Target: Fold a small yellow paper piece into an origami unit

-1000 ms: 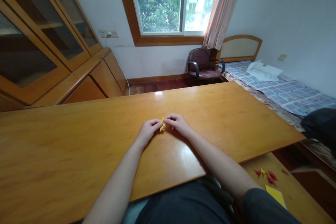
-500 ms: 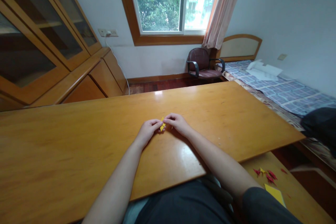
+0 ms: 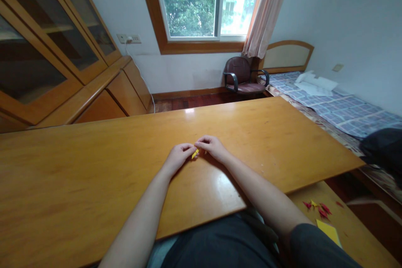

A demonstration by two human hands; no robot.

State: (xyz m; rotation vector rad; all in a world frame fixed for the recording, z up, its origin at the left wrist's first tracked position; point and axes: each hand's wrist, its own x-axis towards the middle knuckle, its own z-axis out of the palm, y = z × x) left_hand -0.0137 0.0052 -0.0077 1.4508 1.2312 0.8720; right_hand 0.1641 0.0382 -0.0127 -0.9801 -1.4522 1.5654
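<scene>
Both hands meet over the middle of a long wooden table (image 3: 94, 167). Between their fingertips is a small folded yellow paper piece (image 3: 195, 153). My left hand (image 3: 177, 157) has its fingers curled and pinches the left end of the paper. From the right, my right hand (image 3: 212, 148) pinches the other end with closed fingers. Both wrists rest on the tabletop. Most of the paper is hidden by the fingers.
A lower wooden surface (image 3: 354, 234) at bottom right carries several small red and yellow folded paper pieces (image 3: 320, 209) and a yellow sheet (image 3: 329, 232). Wooden glass-door cabinets (image 3: 47, 50) line the left wall. A chair (image 3: 243, 76) and a bed (image 3: 339, 109) stand beyond the table.
The yellow paper shows less than before, as the fingers have closed in over it. The hands have stayed in the same place on the table.
</scene>
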